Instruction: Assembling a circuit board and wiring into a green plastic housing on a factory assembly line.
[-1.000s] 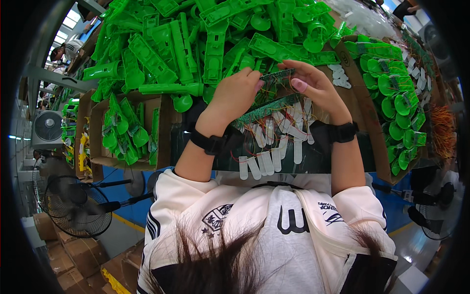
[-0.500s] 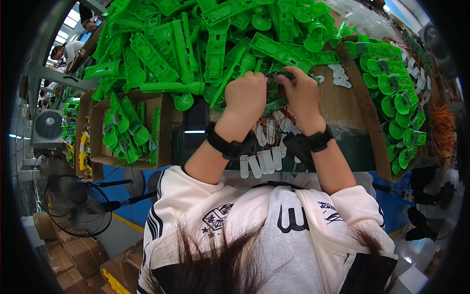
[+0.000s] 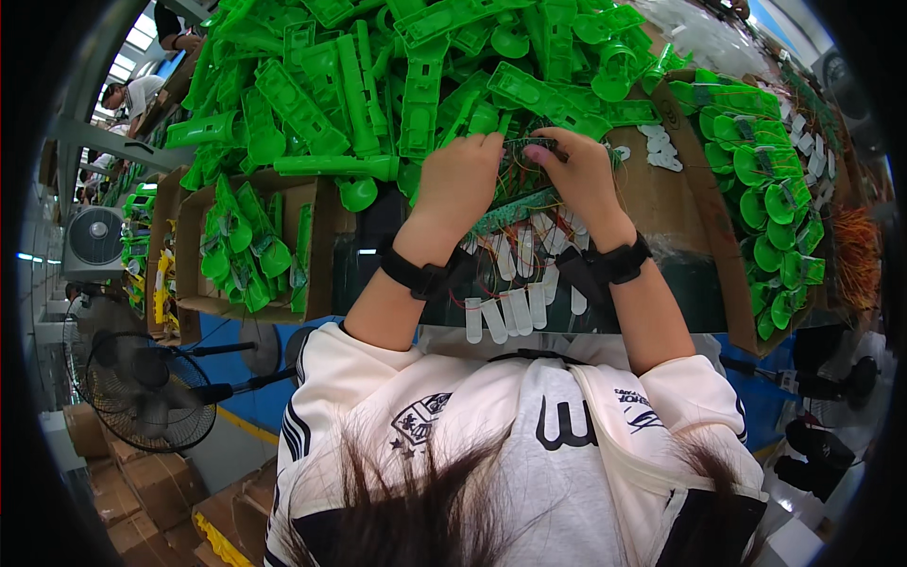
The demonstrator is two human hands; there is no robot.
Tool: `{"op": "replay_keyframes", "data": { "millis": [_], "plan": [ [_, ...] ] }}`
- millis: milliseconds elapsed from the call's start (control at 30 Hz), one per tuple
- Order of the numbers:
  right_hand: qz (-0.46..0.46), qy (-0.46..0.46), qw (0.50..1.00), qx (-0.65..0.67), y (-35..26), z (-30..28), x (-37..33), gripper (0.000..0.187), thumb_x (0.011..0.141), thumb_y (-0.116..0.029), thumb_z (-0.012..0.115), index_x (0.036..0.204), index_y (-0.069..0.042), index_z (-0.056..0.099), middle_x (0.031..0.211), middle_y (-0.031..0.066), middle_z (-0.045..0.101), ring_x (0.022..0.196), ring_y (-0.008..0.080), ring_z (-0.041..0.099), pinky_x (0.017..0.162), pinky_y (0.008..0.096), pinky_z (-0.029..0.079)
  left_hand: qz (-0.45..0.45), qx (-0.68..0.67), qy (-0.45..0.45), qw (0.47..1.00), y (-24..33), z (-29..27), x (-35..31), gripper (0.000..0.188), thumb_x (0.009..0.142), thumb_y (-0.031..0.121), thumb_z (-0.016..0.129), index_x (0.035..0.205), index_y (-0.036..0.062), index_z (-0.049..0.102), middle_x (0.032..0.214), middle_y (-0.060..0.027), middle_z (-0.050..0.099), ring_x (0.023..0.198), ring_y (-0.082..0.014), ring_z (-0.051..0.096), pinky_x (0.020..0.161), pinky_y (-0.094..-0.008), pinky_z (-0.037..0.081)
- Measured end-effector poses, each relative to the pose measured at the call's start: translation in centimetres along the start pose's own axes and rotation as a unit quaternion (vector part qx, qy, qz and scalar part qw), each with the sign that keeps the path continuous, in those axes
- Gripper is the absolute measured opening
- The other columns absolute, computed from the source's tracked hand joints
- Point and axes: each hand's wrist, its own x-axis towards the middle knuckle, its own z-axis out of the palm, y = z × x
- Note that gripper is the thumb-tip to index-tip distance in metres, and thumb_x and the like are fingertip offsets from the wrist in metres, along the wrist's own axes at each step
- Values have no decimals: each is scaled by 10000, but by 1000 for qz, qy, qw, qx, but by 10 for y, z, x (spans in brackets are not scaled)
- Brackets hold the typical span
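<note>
Beneath the front of the green heap, a narrow circuit board (image 3: pixel 525 145) spans the gap between my hands. My left hand (image 3: pixel 457 184) is closed at its left end, with the fingertips curled and partly hidden. The thumb and fingers of my right hand (image 3: pixel 581 180) pinch its right end. Just below lies a green circuit board strip (image 3: pixel 515 210), with thin red and other coloured wires around it. Several white flat strips (image 3: pixel 518 312) hang on wires toward the table's near edge, between my wrists.
A high pile of green plastic housings (image 3: pixel 416 104) fills the far side. At left, a cardboard box (image 3: pixel 321 246) holds wired green pieces; at right, a cardboard wall (image 3: pixel 704 203) borders more wired pieces (image 3: pixel 775 208). White flat parts (image 3: pixel 658 148) lie right of my hand. A fan (image 3: pixel 151 378) stands at lower left.
My left hand has shifted slightly left and down, widening the gap between the hands. More of the green circuit board strip and the wires below now shows.
</note>
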Motion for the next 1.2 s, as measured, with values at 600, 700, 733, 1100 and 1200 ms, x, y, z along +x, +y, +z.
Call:
{"op": "replay_keyframes", "data": {
  "millis": [600,700,733,1100,1200],
  "plan": [
    [-129,68,976,-162,-16,-8,3,381,713,-223,679,1050,-71,585,1022,97,592,1019,218,512,969,421,271,-15,-22,-10,1000,2,-22,-3,155,841,139,501,956,46,547,840,-107,571,784,-291,572,628,-382,464],
    [-136,-88,986,-23,-8,-6,9,327,736,-199,658,1031,-75,592,987,99,604,994,221,530,985,407,269,20,-104,13,994,5,-22,-1,203,843,149,506,1011,40,542,873,-125,565,811,-306,562,658,-387,456],
    [-123,-92,988,-33,-3,-4,8,272,761,-181,634,1012,-81,599,926,94,619,891,225,561,999,403,255,20,-103,13,994,4,-22,-1,203,843,149,506,1011,40,542,873,-125,565,811,-306,562,658,-387,456],
    [-86,-21,995,-52,-4,10,8,212,763,-204,632,937,-82,623,704,93,593,671,240,550,947,410,297,-38,-87,0,995,-10,-13,-13,212,876,180,471,1002,18,526,853,-154,584,776,-337,575,646,-403,463],
    [-78,40,991,-103,-8,23,3,194,757,-205,635,904,-77,628,654,98,578,689,251,555,925,421,318,-76,-19,2,997,-3,-10,-11,183,872,173,474,963,25,530,819,-142,583,744,-330,576,621,-399,469]
  ]
}}
